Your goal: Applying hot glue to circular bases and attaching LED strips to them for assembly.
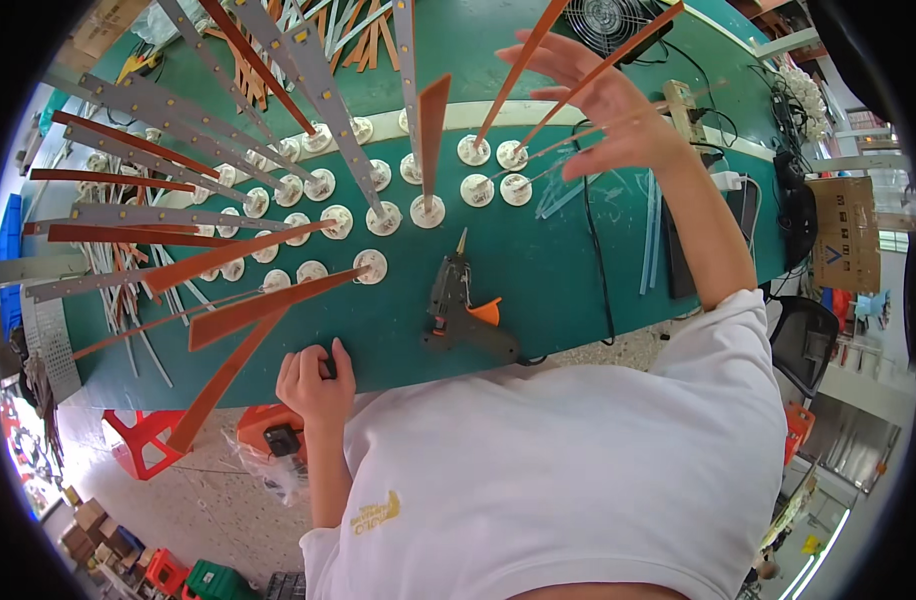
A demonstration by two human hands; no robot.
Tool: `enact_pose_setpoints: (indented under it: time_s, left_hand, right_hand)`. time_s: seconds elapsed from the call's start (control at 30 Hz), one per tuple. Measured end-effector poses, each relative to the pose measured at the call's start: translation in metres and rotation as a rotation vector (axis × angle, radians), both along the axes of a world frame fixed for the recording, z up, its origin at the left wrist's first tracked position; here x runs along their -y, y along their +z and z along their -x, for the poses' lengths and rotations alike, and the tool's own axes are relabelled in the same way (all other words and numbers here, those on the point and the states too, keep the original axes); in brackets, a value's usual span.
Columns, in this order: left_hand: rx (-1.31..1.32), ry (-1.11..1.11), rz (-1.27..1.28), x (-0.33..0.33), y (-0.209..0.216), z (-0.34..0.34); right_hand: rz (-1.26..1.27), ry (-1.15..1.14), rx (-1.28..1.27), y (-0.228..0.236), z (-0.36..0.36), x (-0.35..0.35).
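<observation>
My right hand is raised over the right end of a group of standing strips, its fingers spread and thumb apart. Orange-brown strips rise beside its fingers, and a thin strip runs between them and the thumb; I see no grip on either. My left hand rests curled at the table's near edge, with a small dark thing partly showing by its fingers. Round white bases stand in rows, many bearing upright LED strips, grey with yellow squares or orange-brown. A hot glue gun lies between my hands.
Loose orange and white strips lie at the table's far left and left end. A black fan and a power strip with cables sit at the far right. Clear sticks lie at right. A red stool stands below.
</observation>
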State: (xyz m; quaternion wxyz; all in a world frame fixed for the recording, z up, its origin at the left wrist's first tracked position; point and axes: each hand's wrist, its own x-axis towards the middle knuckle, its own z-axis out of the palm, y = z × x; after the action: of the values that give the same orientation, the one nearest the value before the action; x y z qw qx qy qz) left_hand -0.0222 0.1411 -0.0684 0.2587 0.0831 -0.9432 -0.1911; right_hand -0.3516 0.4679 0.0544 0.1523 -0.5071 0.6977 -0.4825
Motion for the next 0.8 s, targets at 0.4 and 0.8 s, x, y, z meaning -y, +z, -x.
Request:
enact_pose_setpoints:
  time_s: [0.4,0.8]
  left_hand:
    - [-0.017,-0.006,-0.01,-0.001,0.001,-0.002]
    - [0.009,0.009,-0.012,0.0,0.001,0.0]
  right_hand:
    - [0.199,0.041,0.12,0.02,-0.045,0.052]
    - [-0.063,-0.228,-0.338,0.022,-0.021,0.025]
